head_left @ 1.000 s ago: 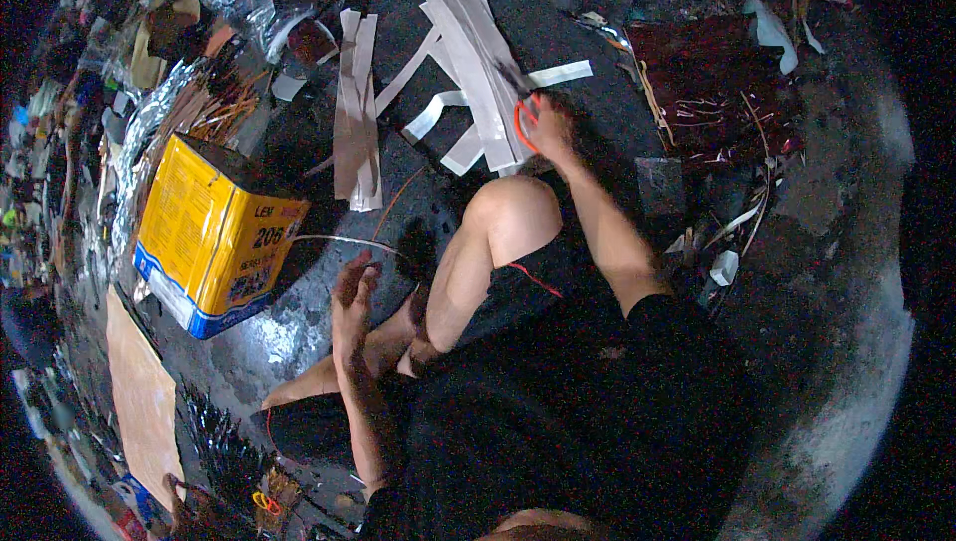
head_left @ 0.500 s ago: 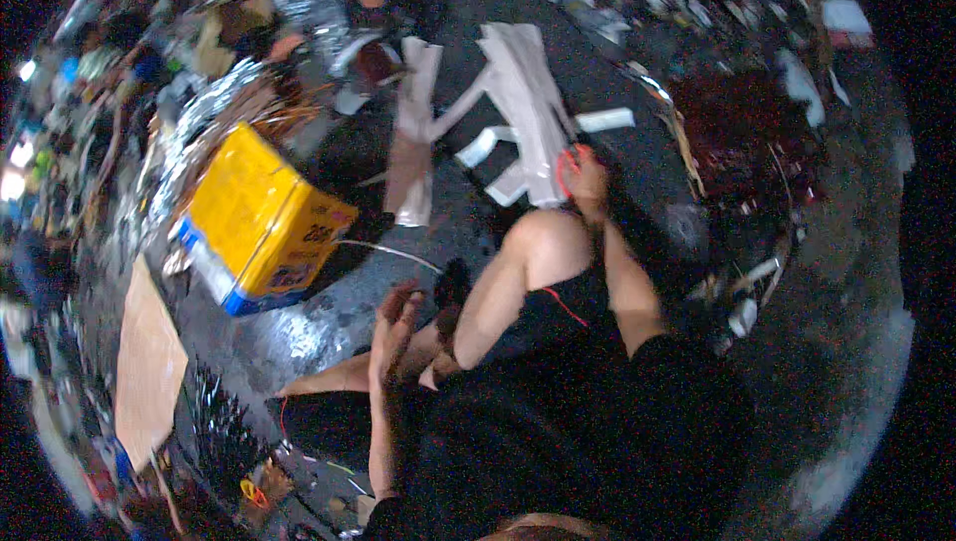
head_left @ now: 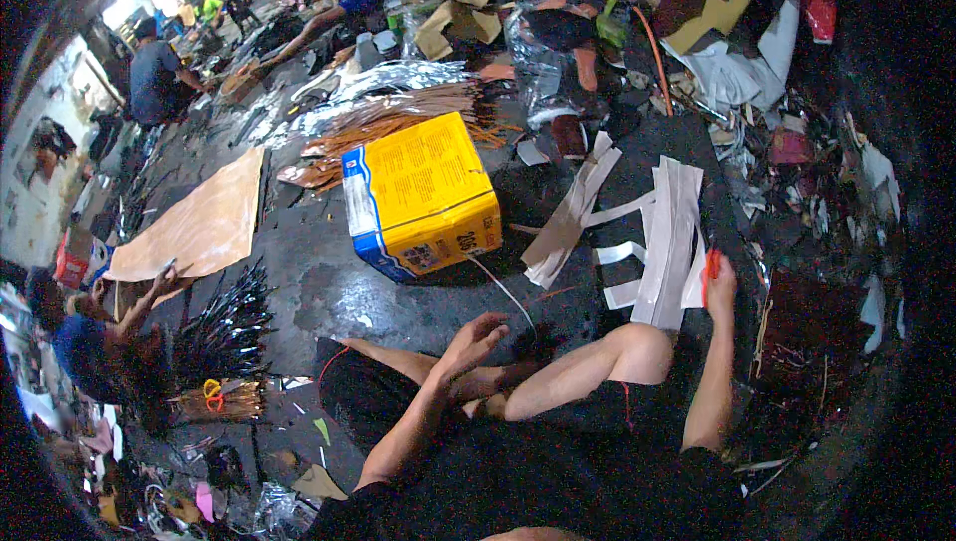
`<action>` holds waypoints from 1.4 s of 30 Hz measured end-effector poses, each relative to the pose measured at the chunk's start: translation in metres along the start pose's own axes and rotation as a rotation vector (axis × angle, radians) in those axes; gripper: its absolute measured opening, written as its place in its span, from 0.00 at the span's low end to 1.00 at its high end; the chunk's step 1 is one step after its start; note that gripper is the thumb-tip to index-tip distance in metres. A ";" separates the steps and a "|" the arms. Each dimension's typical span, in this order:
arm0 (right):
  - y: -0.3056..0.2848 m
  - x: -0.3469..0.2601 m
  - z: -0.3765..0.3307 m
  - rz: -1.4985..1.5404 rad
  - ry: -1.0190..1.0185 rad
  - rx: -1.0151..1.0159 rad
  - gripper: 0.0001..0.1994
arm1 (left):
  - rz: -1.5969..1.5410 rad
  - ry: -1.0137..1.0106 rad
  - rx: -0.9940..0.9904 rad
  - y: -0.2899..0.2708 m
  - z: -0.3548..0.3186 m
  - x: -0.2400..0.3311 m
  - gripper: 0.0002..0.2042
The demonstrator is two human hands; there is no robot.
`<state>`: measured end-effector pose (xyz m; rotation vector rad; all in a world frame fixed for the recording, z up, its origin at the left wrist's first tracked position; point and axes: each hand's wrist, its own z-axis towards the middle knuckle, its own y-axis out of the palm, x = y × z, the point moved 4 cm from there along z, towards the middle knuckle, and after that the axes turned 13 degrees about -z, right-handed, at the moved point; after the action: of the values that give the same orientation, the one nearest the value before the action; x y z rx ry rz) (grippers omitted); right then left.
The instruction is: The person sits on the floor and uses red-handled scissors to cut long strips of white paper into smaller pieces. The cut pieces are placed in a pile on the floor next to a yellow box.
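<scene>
Gripping red-handled scissors (head_left: 709, 267) in our right hand (head_left: 719, 282) beside grey strips (head_left: 669, 237).
Our left hand (head_left: 470, 337) hovers open, empty; loose strips could shift, skewing cuts.

Yellow cardboard box (head_left: 423, 193) with blue and white side panels. Pale grey-white strips (head_left: 669, 242) on dark wet floor (head_left: 319, 282); red-orange scissors (head_left: 709, 267) in right hand (head_left: 719, 287). Tan board sheet (head_left: 194, 222), silver foil (head_left: 388, 78).

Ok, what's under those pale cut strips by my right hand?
The pale strips lie flat on the dark floor, which shows in the gaps between them. Whatever sits directly beneath the overlapped strips is covered.
</scene>
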<state>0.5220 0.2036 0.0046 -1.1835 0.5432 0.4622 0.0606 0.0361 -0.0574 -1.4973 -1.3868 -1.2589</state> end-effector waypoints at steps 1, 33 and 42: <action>-0.012 -0.030 0.004 0.137 0.083 -0.097 0.12 | 0.006 0.059 -0.020 0.004 0.008 0.008 0.23; 0.147 -0.321 -0.090 0.461 -0.224 -0.580 0.13 | -0.574 0.085 0.294 -0.059 0.025 0.085 0.15; 0.137 -0.223 -0.225 0.963 0.435 -1.077 0.24 | -0.055 0.083 0.245 -0.063 -0.029 0.043 0.14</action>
<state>0.2300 0.0213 -0.0202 -2.0294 1.3461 1.4540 -0.0090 0.0297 -0.0150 -1.2352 -1.4771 -1.1251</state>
